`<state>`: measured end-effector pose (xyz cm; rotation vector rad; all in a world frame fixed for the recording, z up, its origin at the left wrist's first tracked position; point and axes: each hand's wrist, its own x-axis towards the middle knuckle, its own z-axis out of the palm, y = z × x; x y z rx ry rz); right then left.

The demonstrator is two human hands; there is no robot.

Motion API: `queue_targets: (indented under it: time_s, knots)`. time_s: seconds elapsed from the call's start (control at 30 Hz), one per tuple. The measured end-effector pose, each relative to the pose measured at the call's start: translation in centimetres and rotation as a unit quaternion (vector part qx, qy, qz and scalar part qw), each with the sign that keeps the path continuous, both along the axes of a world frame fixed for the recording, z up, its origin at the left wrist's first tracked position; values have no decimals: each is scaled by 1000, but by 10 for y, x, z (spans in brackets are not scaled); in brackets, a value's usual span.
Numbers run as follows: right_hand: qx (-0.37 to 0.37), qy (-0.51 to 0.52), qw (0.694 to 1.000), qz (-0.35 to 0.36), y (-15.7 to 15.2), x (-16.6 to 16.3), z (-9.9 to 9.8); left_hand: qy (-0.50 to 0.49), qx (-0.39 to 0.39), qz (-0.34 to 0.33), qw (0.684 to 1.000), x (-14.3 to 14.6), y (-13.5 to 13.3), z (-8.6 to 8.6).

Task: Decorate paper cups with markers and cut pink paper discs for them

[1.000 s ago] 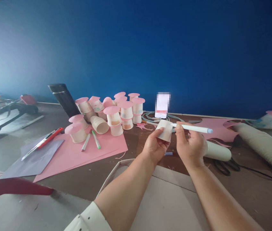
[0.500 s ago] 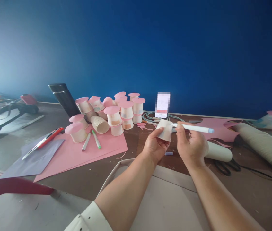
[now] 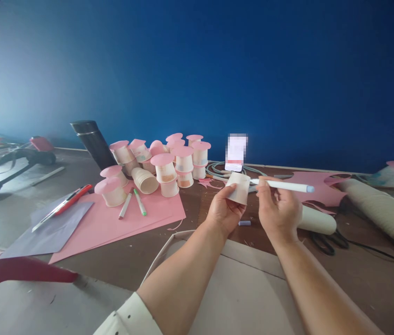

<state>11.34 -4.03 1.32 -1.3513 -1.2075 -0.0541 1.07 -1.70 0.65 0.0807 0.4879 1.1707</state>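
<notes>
Left hand (image 3: 223,211), fingers round paper cup (image 3: 240,187), likely steadying it; right hand (image 3: 280,214) pinching marker (image 3: 289,186) near tip, presumably for control.

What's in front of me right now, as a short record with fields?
Left hand: holds white paper cup
Right hand: holds white marker, tip close to the cup, contact unclear
Pink paper: green-ended marker lies on it
Purple paper: red-handled knife lies across it
</notes>
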Motion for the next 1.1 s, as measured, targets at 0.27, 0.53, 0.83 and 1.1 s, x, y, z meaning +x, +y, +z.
queue_targets:
  time_s: [0.27,0.53,0.83,1.1]
  knots:
    - [-73,442,884,135,20,11,-3,1,31,-25,999,-1,-3,2]
    - [-153,416,787,429,16,7,-10,-22,35,-33,999,-1,-5,4]
    - [-137,373,860,320,23,7,-17,-9,102,-31,994,7,-10,4]
    - [-136,306,911,239,24,8,-26,38,80,-28,996,10,-7,-3]
